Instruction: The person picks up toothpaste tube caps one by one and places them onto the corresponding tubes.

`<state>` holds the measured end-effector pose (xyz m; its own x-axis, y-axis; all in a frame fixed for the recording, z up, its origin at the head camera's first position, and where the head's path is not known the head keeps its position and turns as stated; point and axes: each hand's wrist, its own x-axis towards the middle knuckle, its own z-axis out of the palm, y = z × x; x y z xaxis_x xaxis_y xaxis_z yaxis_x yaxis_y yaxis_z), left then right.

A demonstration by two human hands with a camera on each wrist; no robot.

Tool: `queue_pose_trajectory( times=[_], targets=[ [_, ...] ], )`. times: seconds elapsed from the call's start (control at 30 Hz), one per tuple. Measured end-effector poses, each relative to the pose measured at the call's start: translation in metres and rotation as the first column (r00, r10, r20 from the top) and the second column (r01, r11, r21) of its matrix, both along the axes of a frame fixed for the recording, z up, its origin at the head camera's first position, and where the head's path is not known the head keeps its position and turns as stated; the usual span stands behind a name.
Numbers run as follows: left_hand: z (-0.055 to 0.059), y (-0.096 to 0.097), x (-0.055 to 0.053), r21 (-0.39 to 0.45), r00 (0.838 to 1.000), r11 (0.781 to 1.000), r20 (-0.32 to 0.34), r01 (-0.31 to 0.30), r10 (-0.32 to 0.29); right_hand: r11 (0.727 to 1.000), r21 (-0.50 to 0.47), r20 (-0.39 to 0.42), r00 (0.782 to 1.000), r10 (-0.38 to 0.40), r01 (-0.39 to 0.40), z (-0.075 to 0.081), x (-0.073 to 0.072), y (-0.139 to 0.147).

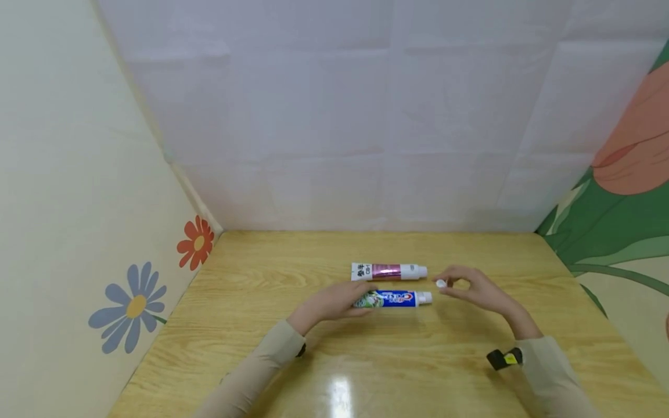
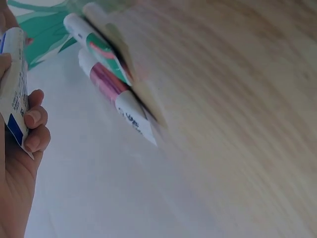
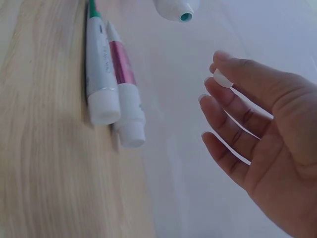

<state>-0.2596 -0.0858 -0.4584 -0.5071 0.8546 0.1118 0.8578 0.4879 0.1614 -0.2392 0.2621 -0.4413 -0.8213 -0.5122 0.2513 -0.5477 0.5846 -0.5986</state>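
Observation:
My left hand grips a blue toothpaste tube near its left end, its fingers curled round the body in the left wrist view. At the top of the right wrist view, the tube's white nozzle shows a bare teal opening. To its right, my right hand pinches a small white cap between thumb and forefinger, apart from the tube. Just beyond the held tube lies a pink and white toothpaste tube. Beside that one, a capped green and white tube shows in both wrist views.
Both lying tubes rest on the wood-grain table, with caps pointing right. A white sheet hangs along the table's back edge. Flower-patterned panels stand at the left and right sides.

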Motion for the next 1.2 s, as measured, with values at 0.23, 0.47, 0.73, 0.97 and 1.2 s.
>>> queue_pose_trajectory(
  times=[0.23,0.47,0.73,0.97,1.2],
  targets=[
    [0.010,-0.004,0.001,0.043,0.997,0.999,-0.073,0.030,-0.027,1.000,-0.011,-0.018,1.000,-0.020,0.020,0.007,0.001,-0.005],
    [0.017,-0.009,0.001,0.122,0.983,0.989,-0.175,0.079,-0.057,0.999,-0.027,-0.061,0.998,-0.018,0.017,0.034,0.016,-0.019],
    [0.020,-0.011,-0.006,0.223,0.927,0.950,-0.353,0.218,-0.130,0.998,-0.052,-0.120,0.992,-0.041,0.035,0.056,0.023,-0.028],
    [0.019,-0.010,-0.009,0.267,0.915,0.940,-0.393,0.212,-0.095,0.995,-0.098,-0.138,0.990,-0.025,0.012,0.050,0.016,-0.024],
    [0.020,-0.009,-0.012,0.313,0.893,0.921,-0.443,0.231,-0.073,0.995,-0.101,-0.117,0.993,-0.016,0.004,0.032,0.004,-0.017]
  ],
)
